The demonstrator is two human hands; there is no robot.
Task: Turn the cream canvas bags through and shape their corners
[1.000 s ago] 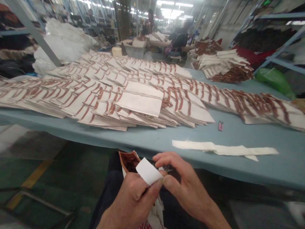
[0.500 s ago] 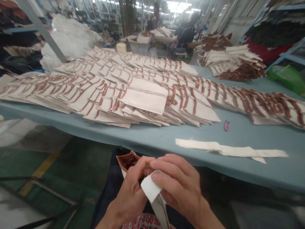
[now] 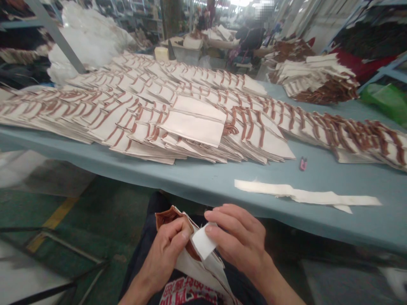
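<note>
Bag: the cream bag (image 3: 203,271) lies on the lap, below the table's (image 3: 203,178) near edge.
Left hand (image 3: 165,250): pinches the bag's rim, so its brown-lined mouth gapes.
Right hand (image 3: 238,237): fingers closed on a white slip (image 3: 203,245) at that mouth, possibly a label.
Finished bags (image 3: 193,123): fanned in overlapping rows on the table.

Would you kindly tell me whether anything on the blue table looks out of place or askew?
The bags lie in tidy overlapping rows. Two things stand out: loose white strips lie crooked near the front edge of the table, apart from the rows, and a small pink object sits alone just behind them.
</note>
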